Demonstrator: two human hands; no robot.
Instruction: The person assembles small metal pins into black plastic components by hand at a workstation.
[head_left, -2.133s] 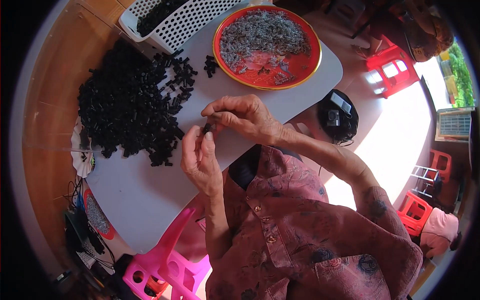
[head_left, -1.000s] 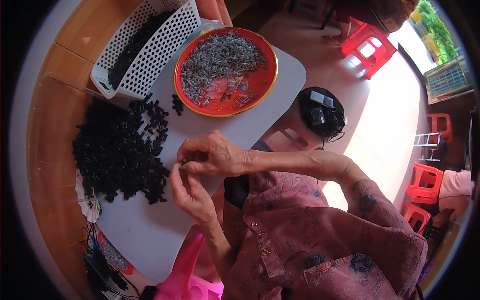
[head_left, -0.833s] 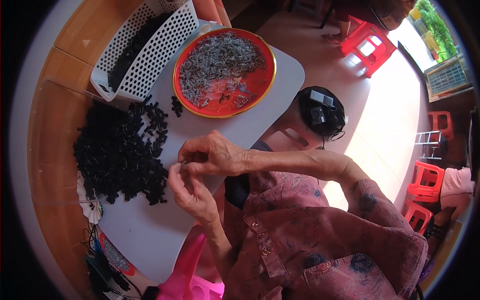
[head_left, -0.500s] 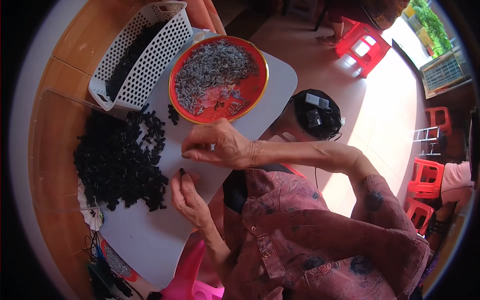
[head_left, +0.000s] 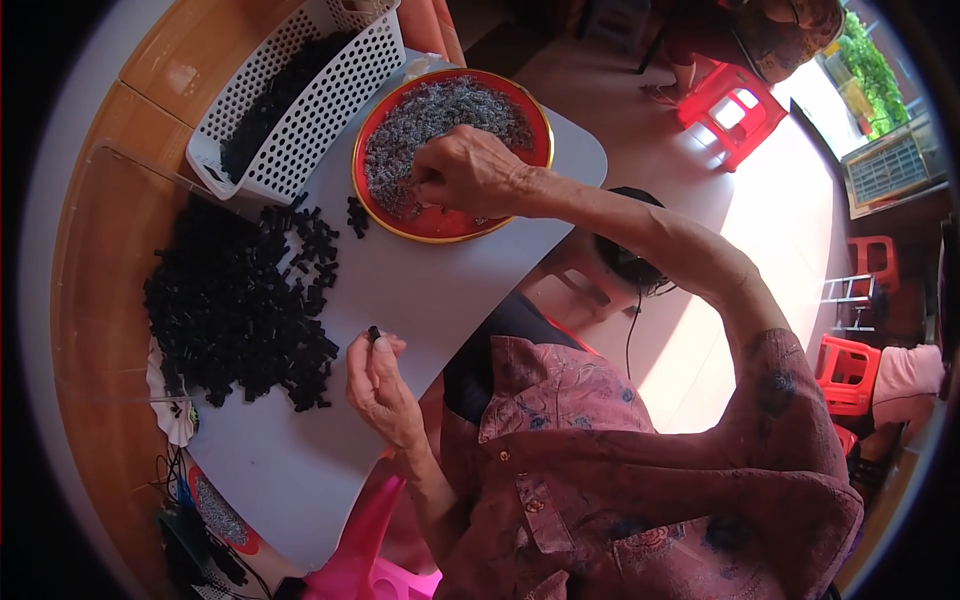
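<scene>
My left hand (head_left: pixel 383 392) is closed above the table, pinching a small black plastic piece (head_left: pixel 374 333) between thumb and fingers. Over a round red tray with a gold rim (head_left: pixel 440 238), my right hand (head_left: pixel 465 172) is closed with its fingertips bent down at the contents. Small silver metal pieces that look like springs (head_left: pixel 400 130) fill much of that tray. Whatever the right fingers hold is hidden beneath the hand. Left of my left hand, a large heap of small black pieces (head_left: pixel 240 310) covers part of the table.
A white perforated basket (head_left: pixel 325 120) with black pieces stands behind the heap on the pale table (head_left: pixel 290 470). Low at the left lies another red tray of silver pieces (head_left: pixel 222 515). Red stools (head_left: pixel 735 115) and a seated person (head_left: pixel 780 40) are across the floor.
My right hand has moved from near my left hand, away and to the right, over the red tray. My left hand keeps the black piece, its end now showing more.
</scene>
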